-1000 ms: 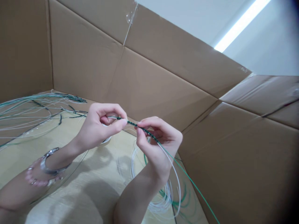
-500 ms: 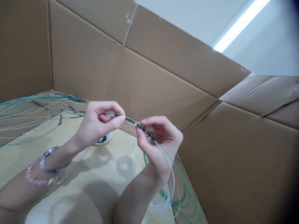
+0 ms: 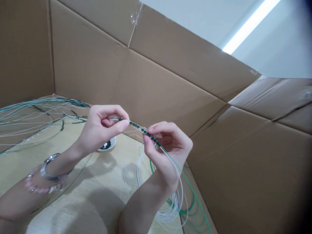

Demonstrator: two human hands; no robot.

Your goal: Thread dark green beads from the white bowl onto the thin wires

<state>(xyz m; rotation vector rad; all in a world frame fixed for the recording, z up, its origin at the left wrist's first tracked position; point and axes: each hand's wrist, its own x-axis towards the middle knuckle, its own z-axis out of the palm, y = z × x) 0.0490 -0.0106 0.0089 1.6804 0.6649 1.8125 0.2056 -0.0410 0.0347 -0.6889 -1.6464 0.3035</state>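
My left hand (image 3: 102, 128) pinches one end of a thin strand threaded with small dark green beads (image 3: 140, 129). My right hand (image 3: 167, 146) pinches the same beaded strand a little further along, thumb against fingertips. The two hands are held close together above a light wooden tabletop (image 3: 80, 198). From my right hand the green and white strand (image 3: 181, 177) loops down to coils lying on the table. My left wrist wears a silver bangle and a pink bead bracelet (image 3: 44, 178).
A small white dish (image 3: 107, 145) with dark beads sits on the table under my left hand. Several long green and white strands (image 3: 36, 113) lie spread at the left. Coiled white and green strands (image 3: 170, 208) rest near the front. Tall cardboard walls (image 3: 170, 84) enclose the table.
My left hand has shifted slightly left and up, exposing the white dish beneath it. The stretch of beads between the hands has grown a little; the hanging loop swung inward.
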